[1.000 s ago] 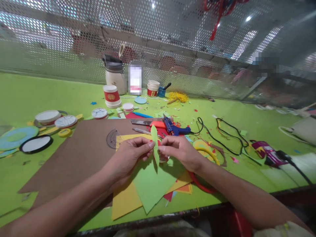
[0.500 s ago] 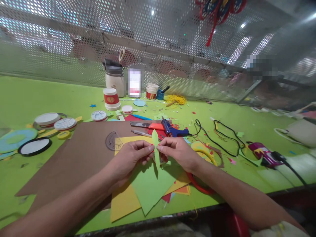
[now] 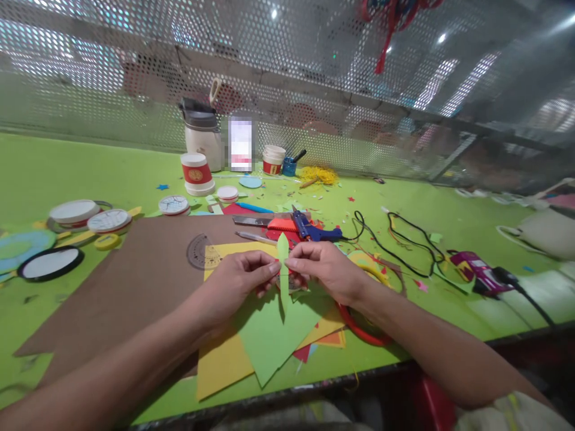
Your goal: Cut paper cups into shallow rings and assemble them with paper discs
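Observation:
A narrow light-green paper strip (image 3: 284, 287) with a leaf-shaped tip stands upright between my two hands. My left hand (image 3: 247, 273) pinches its left edge with thumb and fingers. On the other edge, my right hand (image 3: 330, 270) has a matching pinch. Small red bits show by the fingertips, and a round object behind the strip is mostly hidden. Below the hands lies a green paper sheet (image 3: 274, 341) on top of a yellow sheet (image 3: 222, 371). A clear protractor (image 3: 200, 251) rests left of the hands, partly over brown card (image 3: 148, 269).
Beyond the hands lie a red utility knife (image 3: 282, 224) and a blue glue gun (image 3: 317, 232) with its cord. Scissors with a red handle (image 3: 359, 329) sit under my right forearm. Cups, lids and a phone (image 3: 241, 143) stand farther back. A purple device (image 3: 478, 272) is at right.
The view has shifted slightly, so the table things appear a little higher and farther left. Both hands keep their pinch on the strip, with the right fingertips slightly shifted along it.

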### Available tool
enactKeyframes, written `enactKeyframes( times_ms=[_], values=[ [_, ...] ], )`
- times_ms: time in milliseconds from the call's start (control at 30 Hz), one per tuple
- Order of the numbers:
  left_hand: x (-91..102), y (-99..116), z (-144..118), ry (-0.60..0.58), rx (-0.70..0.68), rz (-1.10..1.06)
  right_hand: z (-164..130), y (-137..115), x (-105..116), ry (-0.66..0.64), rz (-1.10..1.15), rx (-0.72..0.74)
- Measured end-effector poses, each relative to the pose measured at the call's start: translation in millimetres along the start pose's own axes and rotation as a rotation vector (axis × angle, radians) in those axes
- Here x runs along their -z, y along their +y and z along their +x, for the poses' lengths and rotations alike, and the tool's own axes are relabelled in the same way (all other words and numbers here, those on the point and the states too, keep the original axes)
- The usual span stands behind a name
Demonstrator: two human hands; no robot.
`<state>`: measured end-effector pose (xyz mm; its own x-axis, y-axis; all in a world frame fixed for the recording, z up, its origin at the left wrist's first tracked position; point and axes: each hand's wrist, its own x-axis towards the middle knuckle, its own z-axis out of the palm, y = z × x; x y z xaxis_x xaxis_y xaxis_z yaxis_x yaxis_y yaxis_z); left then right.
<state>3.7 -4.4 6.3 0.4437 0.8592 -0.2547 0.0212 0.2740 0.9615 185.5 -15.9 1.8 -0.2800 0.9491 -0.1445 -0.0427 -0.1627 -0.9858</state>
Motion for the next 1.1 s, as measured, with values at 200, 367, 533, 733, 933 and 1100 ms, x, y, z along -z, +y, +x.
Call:
enactKeyframes(
  times_ms=[200,367,533,733,933,1100],
  values=[
    [-0.7,-0.8,0.4,-0.013,-0.048,0.031,-2.4,-3.1,1.3,-0.017,0.023,-0.012],
    [1.7,-4.3,3.1,-0.013,-0.081,0.038,-2.8,-5.7,1.0,0.009,-0.01,0.025],
    [4.8,-6.5,6.0,-0.001,-0.115,0.023,-1.5,-3.3,2.5,0.059,-0.028,0.086],
    [5.7,-8.9,7.3,-0.013,-0.142,0.078,-1.1,-5.8,3.6,0.026,-0.07,0.109],
    [4.8,-7.6,5.3,-0.057,-0.148,-0.003,-1.5,-5.8,3.3,0.052,-0.102,0.166],
    [7.5,-4.7,5.0,-0.021,-0.148,0.019,-2.5,-6.4,2.3,0.034,-0.105,0.218]
  ],
)
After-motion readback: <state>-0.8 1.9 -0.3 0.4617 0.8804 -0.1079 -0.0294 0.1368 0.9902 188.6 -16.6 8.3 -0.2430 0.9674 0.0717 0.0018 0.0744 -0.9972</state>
